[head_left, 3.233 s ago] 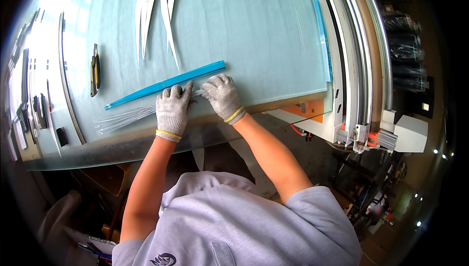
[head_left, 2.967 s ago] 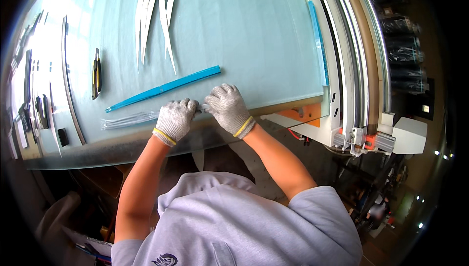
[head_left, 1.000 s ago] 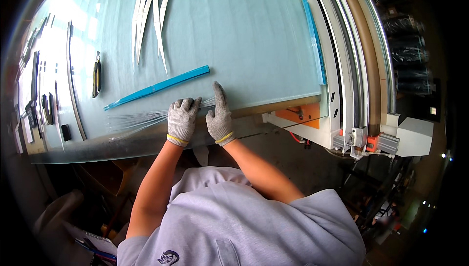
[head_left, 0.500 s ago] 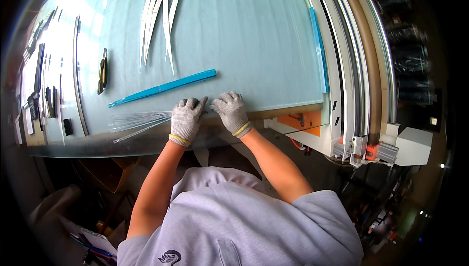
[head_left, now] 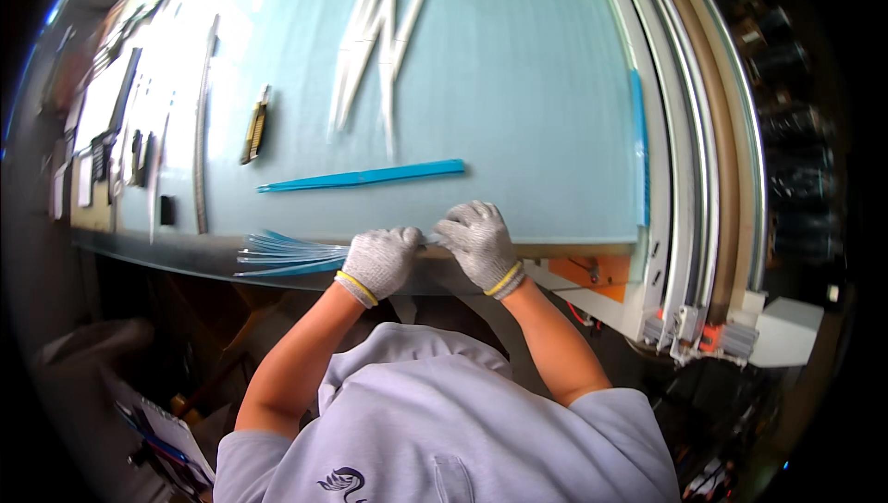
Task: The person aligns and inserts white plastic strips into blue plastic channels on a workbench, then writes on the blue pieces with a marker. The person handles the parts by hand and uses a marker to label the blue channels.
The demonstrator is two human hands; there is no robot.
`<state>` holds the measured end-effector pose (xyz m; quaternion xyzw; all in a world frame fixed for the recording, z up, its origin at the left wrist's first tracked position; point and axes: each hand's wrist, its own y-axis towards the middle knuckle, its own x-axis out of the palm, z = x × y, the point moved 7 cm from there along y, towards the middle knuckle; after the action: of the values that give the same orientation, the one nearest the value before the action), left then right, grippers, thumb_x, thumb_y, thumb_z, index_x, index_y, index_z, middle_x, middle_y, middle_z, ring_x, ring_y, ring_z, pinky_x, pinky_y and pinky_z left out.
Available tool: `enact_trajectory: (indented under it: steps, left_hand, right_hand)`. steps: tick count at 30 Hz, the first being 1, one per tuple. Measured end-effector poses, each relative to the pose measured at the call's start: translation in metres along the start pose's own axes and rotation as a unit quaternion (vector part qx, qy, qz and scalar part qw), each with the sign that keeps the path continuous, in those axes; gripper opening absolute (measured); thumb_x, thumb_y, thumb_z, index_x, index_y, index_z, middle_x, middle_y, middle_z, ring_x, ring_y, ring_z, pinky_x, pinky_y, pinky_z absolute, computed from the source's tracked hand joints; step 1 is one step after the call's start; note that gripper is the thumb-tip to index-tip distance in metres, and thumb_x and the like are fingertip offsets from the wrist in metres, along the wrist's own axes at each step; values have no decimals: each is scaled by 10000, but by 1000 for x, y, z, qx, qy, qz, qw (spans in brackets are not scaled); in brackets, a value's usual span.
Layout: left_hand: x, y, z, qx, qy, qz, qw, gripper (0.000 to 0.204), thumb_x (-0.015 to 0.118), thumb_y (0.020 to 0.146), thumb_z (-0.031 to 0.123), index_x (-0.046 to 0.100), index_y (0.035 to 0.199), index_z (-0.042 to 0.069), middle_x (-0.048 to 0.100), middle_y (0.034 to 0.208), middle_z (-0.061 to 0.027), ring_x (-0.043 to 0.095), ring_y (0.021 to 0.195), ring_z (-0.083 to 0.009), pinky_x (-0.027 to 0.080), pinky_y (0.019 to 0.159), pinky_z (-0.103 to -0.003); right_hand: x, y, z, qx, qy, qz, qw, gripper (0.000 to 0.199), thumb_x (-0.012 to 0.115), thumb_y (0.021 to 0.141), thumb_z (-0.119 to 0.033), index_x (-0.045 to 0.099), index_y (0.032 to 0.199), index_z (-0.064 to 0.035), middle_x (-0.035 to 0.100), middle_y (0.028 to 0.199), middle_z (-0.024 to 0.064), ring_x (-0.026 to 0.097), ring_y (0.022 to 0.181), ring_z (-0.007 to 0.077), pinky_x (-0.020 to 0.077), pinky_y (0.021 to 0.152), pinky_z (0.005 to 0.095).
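Both my hands wear grey knit gloves and work at the near edge of a pale blue table (head_left: pixel 518 68). My left hand (head_left: pixel 384 261) is closed around a bundle of thin clear strips (head_left: pixel 277 256) that fans out to the left along the edge. My right hand (head_left: pixel 476 237) pinches the right end of the same bundle, close beside the left hand. A long blue strip (head_left: pixel 365 176) lies flat on the table just beyond my hands.
Several white tapered strips (head_left: pixel 379 36) lie farther up the table. A small dark and yellow knife (head_left: pixel 256 126) and a long grey bar (head_left: pixel 201 124) sit to the left. Metal rails (head_left: pixel 689 152) run along the right side, a blue strip (head_left: pixel 637 147) beside them.
The bundle of clear strips has slid toward the table's near edge and my hands have moved with it, staying close together on its right end. The view has shifted slightly.
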<state>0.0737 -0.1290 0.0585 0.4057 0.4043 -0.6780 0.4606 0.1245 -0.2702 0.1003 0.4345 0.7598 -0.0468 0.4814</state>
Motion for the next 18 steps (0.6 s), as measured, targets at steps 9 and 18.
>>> enact_trajectory:
  steps: [9, 18]
  left_hand:
    - [-49, -73, -57, -86, -8, 9, 996, 229, 601, 971, 301, 620, 954, 74, 706, 813, -165, 705, 730, -374, 554, 670, -493]
    - [-80, -211, -201, -245, -85, 82, 962, 188, 605, 967, 283, 606, 944, 96, 677, 783, -150, 682, 701, -368, 529, 638, -503]
  right_hand:
    - [54, 45, -63, -40, 89, -76, 992, 223, 761, 757, -141, 730, 975, -104, 710, 943, 73, 663, 898, 303, 515, 836, 432]
    - [176, 137, -204, -126, 172, -173, 962, 259, 782, 803, -206, 738, 1034, -98, 713, 975, 109, 671, 922, 320, 516, 826, 429]
